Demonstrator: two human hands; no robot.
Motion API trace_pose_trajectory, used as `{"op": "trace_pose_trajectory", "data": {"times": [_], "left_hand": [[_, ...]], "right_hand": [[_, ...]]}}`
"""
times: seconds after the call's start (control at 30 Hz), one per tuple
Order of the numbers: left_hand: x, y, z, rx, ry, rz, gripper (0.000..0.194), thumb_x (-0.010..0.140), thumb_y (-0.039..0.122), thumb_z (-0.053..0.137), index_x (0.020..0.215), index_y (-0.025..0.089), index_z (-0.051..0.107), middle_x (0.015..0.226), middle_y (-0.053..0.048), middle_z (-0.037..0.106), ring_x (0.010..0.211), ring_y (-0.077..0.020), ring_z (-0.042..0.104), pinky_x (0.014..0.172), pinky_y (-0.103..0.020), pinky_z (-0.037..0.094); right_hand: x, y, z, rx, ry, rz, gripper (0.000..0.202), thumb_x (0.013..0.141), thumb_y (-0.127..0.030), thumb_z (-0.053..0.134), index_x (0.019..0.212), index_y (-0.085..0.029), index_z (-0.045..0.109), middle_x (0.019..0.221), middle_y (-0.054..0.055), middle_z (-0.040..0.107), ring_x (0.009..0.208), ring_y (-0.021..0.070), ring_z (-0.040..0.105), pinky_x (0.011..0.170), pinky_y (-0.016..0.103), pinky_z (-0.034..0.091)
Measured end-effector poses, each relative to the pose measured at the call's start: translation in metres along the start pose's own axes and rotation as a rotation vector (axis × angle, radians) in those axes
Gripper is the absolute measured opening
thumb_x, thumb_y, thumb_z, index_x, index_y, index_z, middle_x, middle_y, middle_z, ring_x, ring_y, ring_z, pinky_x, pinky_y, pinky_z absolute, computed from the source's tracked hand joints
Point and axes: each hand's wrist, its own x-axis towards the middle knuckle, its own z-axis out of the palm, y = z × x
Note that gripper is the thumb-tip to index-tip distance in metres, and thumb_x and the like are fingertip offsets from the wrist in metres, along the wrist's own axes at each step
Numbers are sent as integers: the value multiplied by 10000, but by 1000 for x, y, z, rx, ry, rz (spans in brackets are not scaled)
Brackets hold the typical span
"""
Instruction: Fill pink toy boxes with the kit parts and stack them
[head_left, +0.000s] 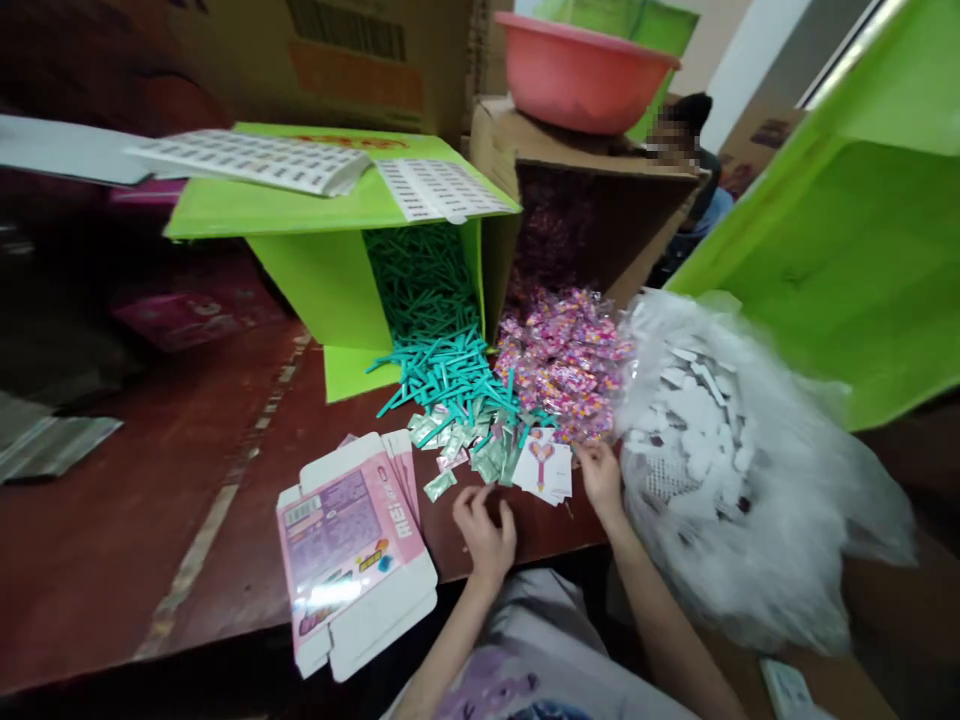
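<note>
Left hand [486, 532] is unclenched near sachets [440, 485]; right hand [600, 480] is beside cards [555, 472], grip unclear.

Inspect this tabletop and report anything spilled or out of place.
Teal sticks lie spilled from the open green box onto the table, and their front edge mixes with the small sachets, so the piles overlap untidily. This may be deliberate; nothing looks clearly damaged.
</note>
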Motion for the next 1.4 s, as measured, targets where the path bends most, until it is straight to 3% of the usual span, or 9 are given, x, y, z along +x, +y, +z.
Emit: {"op": "trace_pose_trajectory", "data": {"times": [0.13,0.2,0.4,0.53,0.63,0.77,0.93,1.23,1.4], "left_hand": [[-18,13,6,-239,-458,72,27,840,171,488,856,179,509,813,-38,529,770,-163,525,714,-294,453],[-20,14,8,-234,-537,57,25,852,202,496,846,188,515,842,-43,548,817,-176,528,748,-312,454],[-11,5,10,-168,-365,-44,389,771,363,643,1044,157,456,1098,-125,455,1088,-273,449,946,-472,410],[-9,8,13,-151,-334,-103,699,650,436,743,1153,110,382,1188,-164,335,1169,-321,399,989,-503,387],[-9,13,18,-75,-341,-151,846,627,408,764,1250,56,313,1252,-219,277,1218,-359,357,1007,-512,371],[-4,13,22,-8,-339,-156,840,664,298,726,1320,59,259,1325,-251,255,1284,-379,293,1032,-531,333],[4,3,19,63,-354,-86,885,622,320,729,1338,73,271,1276,-204,400,1236,-359,374,1035,-502,346],[6,-14,14,101,-325,11,895,626,396,695,1347,42,300,1250,-208,465,1174,-360,461,997,-476,395],[4,-19,15,108,-325,-9,916,596,405,710,1346,56,315,1220,-201,500,1150,-362,485,980,-487,403]], "right_hand": [[-24,45,26,-41,59,111,324,733,-463,541,806,-161,631,777,99,695,751,244,643,714,340,481],[-21,45,37,-46,74,125,317,730,-439,546,828,-155,645,771,94,697,741,244,648,722,346,484],[-24,38,49,-25,35,103,337,766,-431,538,914,-152,654,814,78,713,720,203,664,669,293,507],[-22,39,37,-28,-46,65,271,790,-377,504,760,-167,674,680,35,693,616,174,639,649,286,505],[-11,35,28,-42,-89,15,225,784,-301,511,802,-169,692,748,35,711,693,173,653,702,287,507],[2,28,31,-93,-215,-82,274,809,-189,467,942,-186,708,932,39,724,834,166,664,793,284,502],[11,26,40,-234,-308,-247,362,878,-178,426,1185,-164,617,1230,85,617,1153,178,534,1014,324,379],[24,16,42,-558,-495,-360,294,907,-305,453,1117,-233,646,1472,53,372,1335,276,312,1066,521,215],[12,10,43,-580,-415,-381,291,905,-291,427,942,-179,693,1453,63,398,1282,298,351,1032,512,270]]}}
